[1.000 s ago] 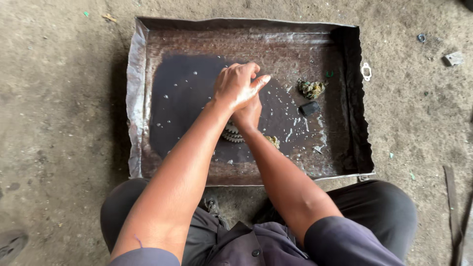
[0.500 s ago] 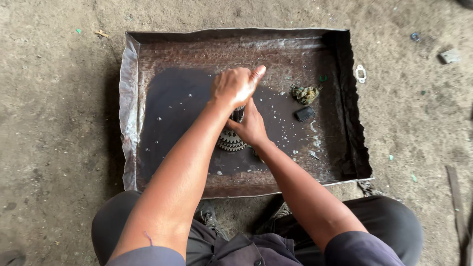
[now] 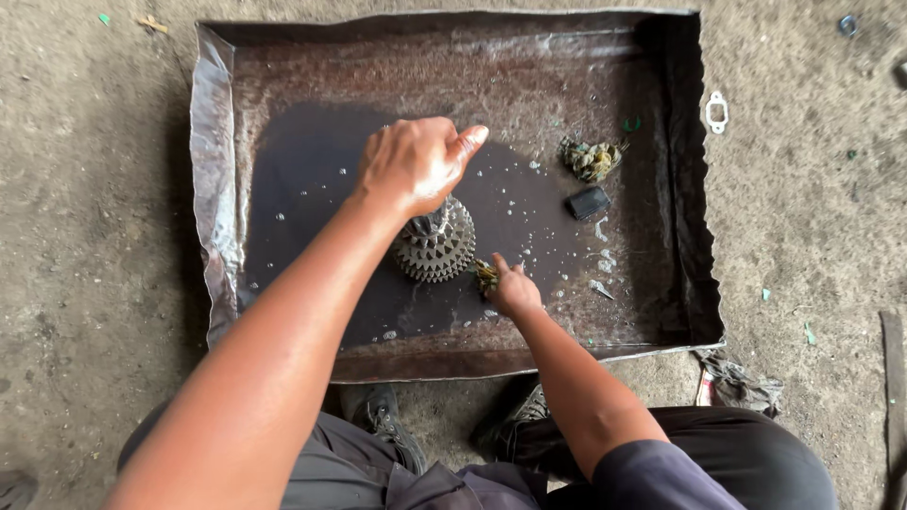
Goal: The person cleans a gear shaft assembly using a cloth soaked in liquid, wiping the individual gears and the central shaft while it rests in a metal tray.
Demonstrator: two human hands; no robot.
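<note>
A toothed gear stack (image 3: 436,244) stands in the wet metal tray (image 3: 213,189); the left hand (image 3: 414,164) closes around its top; the right hand (image 3: 513,290) pinches a small scrap of rag (image 3: 486,275) against its teeth; beyond the fingers lie a black block (image 3: 588,202) and a dirty wad (image 3: 591,159).

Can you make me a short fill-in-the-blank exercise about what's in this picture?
1. The left hand grips the top of a toothed ____ stack standing in the tray.
2. The right hand presses a greenish wad against the stack's ____ side.
3. A small black block lies in the tray just ____ another greenish wad.
4. A white gasket lies on the ground ____ the tray.

Missing words: gear; right; below; outside
</note>
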